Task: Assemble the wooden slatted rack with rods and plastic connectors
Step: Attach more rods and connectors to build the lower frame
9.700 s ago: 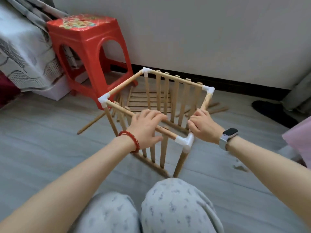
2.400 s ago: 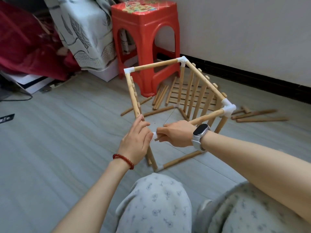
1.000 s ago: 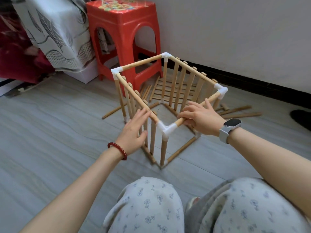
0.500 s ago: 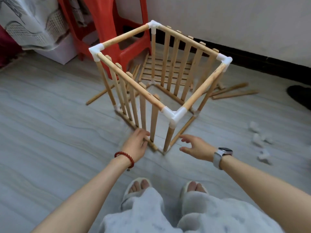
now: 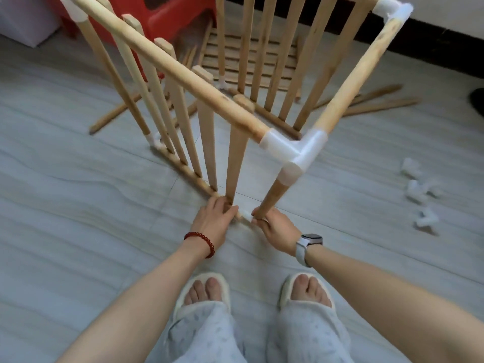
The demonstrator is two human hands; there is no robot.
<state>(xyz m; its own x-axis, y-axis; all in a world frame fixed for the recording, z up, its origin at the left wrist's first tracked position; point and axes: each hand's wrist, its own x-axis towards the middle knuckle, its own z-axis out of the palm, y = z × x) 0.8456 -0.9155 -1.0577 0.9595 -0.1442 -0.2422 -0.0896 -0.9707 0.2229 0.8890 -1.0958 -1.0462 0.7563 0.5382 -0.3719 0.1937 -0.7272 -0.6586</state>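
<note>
While the wooden rack [image 5: 235,106] stands upright on the grey floor [image 5: 65,205], its near bottom corner is worked on by both hands. The foot of the bottom rail beside the last slat [image 5: 235,158] is gripped by the left hand [image 5: 213,222], fingers curled round it. The lower end of the corner rod [image 5: 271,197] is pinched by the right hand [image 5: 277,230], just beside the small white bottom connector [image 5: 246,215], which lies between the two hands. Directly above, the view of the floor is partly blocked by the top corner connector [image 5: 296,150] and the two top rods joined in it. Behind the rack a red stool [image 5: 172,17] and a flat slatted panel [image 5: 248,64] are seen. Loose rods [image 5: 379,103] lie to the right, and spare white connectors [image 5: 419,189] are scattered well apart from the rack. Two slippered feet [image 5: 255,292] are placed near the hands.
</note>
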